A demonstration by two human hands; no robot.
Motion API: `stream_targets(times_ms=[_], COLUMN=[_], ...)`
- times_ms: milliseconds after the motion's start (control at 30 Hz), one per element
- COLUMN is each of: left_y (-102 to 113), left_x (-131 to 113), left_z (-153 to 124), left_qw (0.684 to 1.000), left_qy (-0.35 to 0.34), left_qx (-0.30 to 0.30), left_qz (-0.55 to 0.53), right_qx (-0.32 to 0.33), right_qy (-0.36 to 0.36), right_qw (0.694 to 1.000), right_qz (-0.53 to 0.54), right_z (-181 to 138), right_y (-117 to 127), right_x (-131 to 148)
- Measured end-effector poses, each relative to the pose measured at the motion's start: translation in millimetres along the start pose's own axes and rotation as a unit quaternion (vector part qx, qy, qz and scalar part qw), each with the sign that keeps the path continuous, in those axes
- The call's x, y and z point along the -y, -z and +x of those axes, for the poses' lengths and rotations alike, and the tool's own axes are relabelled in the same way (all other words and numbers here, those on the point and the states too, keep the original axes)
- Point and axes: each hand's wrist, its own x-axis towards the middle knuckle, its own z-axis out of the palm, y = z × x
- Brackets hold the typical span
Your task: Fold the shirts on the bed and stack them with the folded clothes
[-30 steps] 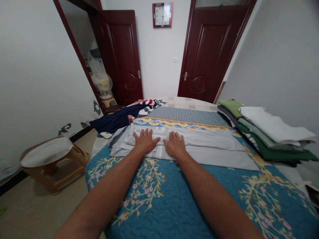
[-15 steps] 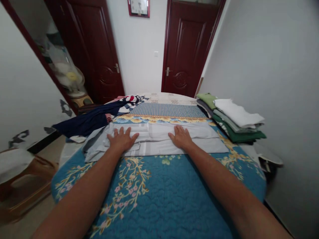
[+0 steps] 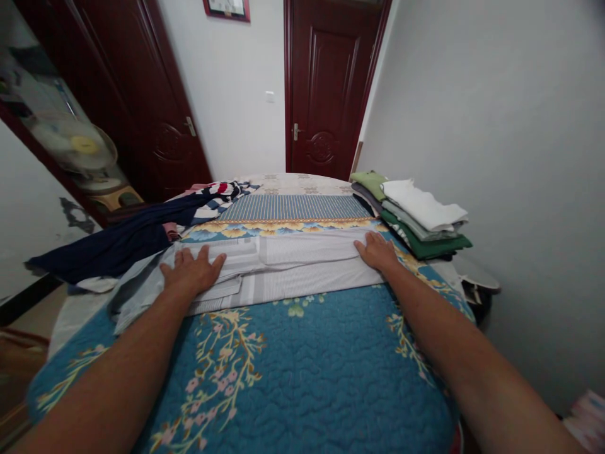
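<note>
A long folded grey striped garment [image 3: 288, 265] lies across a bed with a blue flowered quilt [image 3: 307, 366]. My left hand [image 3: 191, 270] rests flat on the garment's left part, fingers spread and open. Far over at the right end of the garment, my right hand [image 3: 377, 251] also lies flat with its fingers stretched out. Neither hand holds anything.
A stack of folded clothes [image 3: 418, 217], green, grey and white, sits at the bed's right edge by the wall. Dark blue clothing [image 3: 118, 243] and a patterned piece [image 3: 222, 191] lie at the left. Two dark red doors [image 3: 326, 88] stand behind; a fan [image 3: 80, 145] is at left.
My hands have slid apart along the garment, the right one far to the right end, the left a little left. The view has turned to the right.
</note>
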Motion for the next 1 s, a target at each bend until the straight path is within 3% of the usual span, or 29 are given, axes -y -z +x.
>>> stream_targets(times_ms=[167, 633, 867, 1000], left_y=[2, 5, 12, 13], left_x=[4, 3, 0, 3], left_z=[12, 10, 10, 11], left_qw=[0.999, 0.998, 0.997, 0.998], left_qy=[0.030, 0.066, 0.066, 0.009], left_qx=[0.015, 0.019, 0.037, -0.048], left_qz=[0.018, 0.005, 0.006, 0.037], right_qx=[-0.019, -0.057, -0.069, -0.145], right_qy=[-0.003, 0.037, 0.034, 0.058], right_qw=[1.000, 0.998, 0.996, 0.987], right_qz=[-0.005, -0.020, -0.037, -0.040], right_z=[-3, 24, 7, -12], right_y=[-4, -44, -25, -2], right_x=[-4, -41, -25, 3])
